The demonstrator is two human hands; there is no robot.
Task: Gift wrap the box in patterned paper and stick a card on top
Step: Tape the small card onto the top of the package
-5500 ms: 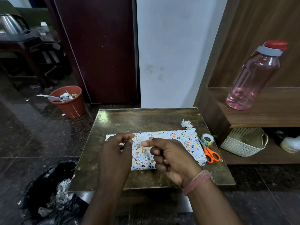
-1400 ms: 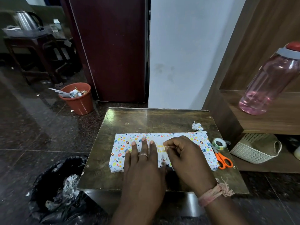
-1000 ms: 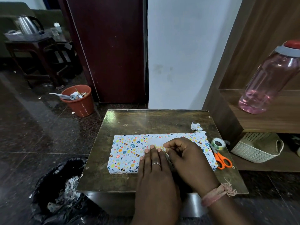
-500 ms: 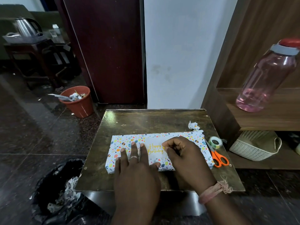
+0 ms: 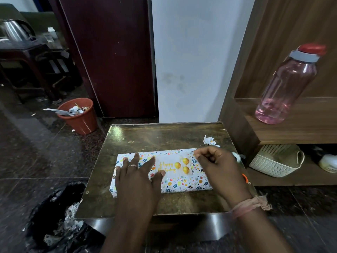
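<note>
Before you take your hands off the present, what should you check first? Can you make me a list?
1. Wrapped box flat on the table: ok.
2. Card on top of it: ok.
3. Card stuck down all round: cannot tell.
4. Left hand flat on the box, steadying it: ok.
5. Right hand off the card, curled: ok; holding something: cannot tell.
6. Paper scrap away from the box: ok.

Right hand (image 5: 217, 168) hides scissors, perhaps tape; box's (image 5: 182, 183) left end covered.

wrapped box (image 5: 182, 183) on table (image 5: 155, 137)
</note>
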